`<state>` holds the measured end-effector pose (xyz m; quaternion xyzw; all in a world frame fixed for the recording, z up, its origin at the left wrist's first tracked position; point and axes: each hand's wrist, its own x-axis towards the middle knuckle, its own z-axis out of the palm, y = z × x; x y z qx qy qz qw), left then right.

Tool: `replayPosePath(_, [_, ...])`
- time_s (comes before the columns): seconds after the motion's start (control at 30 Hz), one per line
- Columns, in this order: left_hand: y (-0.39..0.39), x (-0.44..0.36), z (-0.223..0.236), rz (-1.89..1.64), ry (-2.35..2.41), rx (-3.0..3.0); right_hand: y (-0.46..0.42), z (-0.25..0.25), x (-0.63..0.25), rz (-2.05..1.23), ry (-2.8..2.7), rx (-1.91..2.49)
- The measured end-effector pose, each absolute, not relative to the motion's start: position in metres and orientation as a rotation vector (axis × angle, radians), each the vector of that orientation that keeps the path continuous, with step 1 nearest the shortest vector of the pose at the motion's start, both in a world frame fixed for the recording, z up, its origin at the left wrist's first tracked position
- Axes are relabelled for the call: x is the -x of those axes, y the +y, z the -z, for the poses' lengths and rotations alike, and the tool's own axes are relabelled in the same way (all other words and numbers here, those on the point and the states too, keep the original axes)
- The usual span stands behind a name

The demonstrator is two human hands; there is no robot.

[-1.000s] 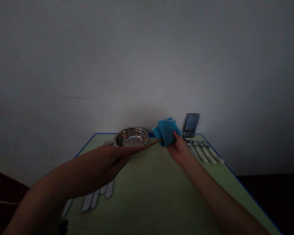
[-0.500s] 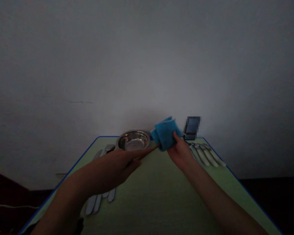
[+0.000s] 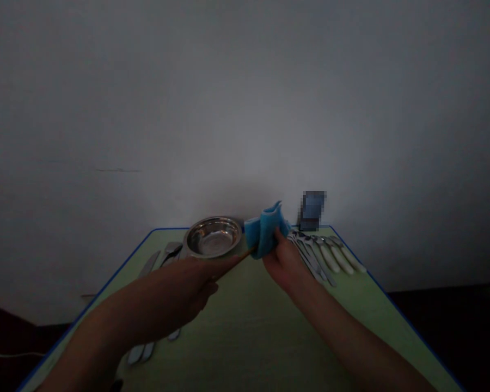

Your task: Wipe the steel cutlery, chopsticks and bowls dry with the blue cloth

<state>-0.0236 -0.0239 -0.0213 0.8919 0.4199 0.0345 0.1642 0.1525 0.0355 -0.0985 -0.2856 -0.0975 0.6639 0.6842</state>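
Note:
My left hand [image 3: 196, 280] is closed round one end of a thin wooden stick [image 3: 245, 253], which points away to the right. Its far end is buried in a folded blue cloth [image 3: 263, 234]. My right hand [image 3: 283, 261] grips that cloth from the right, fingers wrapped round it. Both hands are raised a little above the green table [image 3: 261, 332], just in front of a steel bowl [image 3: 212, 238].
Several white-handled pieces of cutlery [image 3: 330, 253] lie in a row at the back right. More cutlery [image 3: 165, 256] lies at the left, partly under my left arm. A dark phone-like object [image 3: 312, 212] leans on the wall behind. The table has blue edges.
Both hands with the stick and cloth have drifted slightly left and nearer in the picture. The cloth now looks more bunched around the stick's end.

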Motion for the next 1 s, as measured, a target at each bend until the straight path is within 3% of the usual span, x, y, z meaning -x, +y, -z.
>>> replayPosePath(0.37, [-0.013,0.032,0.034,-0.006,1.176,-2.211,0.029,0.102,-0.149,-1.493,-0.520,0.608])
replayPosePath(1.0, [0.000,0.049,0.026,-0.098,1.201,-2.313,0.055,0.075,-0.199,-1.143,-0.270,0.621])
